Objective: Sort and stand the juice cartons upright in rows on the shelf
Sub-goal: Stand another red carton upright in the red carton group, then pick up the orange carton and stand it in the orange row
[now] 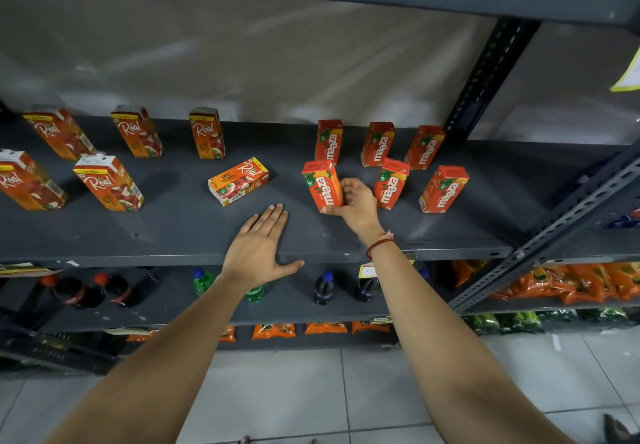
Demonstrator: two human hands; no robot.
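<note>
In the head view, the right hand (353, 203) grips a Maaza carton (322, 186) from its right side, thumb at the base and fingers curled on its side; the carton stands upright on the grey shelf (180, 232), near the front edge, at the left end of the front Maaza row. Five more Maaza cartons (391, 183) stand behind and to its right. The left hand (260, 248) lies flat and spread, holding nothing, on the shelf's front edge, just below a Real carton (238, 180) lying on its side. Five Real cartons (108, 182) stand upright toward the left end.
</note>
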